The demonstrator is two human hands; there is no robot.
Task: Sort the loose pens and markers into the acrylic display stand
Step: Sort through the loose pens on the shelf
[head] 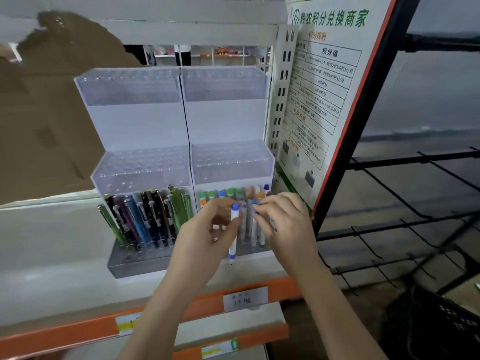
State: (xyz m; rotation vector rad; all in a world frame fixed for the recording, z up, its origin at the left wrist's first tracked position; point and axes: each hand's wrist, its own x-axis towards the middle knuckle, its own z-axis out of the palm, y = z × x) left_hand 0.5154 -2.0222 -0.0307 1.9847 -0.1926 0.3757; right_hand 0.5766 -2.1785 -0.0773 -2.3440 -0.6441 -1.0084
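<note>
Marker (234, 232), white barrel, blue cap, upright, pinched in left grip (207, 232); right grip (283, 219) pinching blue-capped marker (254, 207) in stand (181, 162)

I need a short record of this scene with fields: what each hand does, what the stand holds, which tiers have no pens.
left hand: holds a blue-capped white marker upright
right hand: pinches a blue cap among the markers in the stand
acrylic stand: two units side by side
bottom left tier: metal-clip pens
bottom right tier: colour-capped markers
middle and top tiers: no pens
</note>
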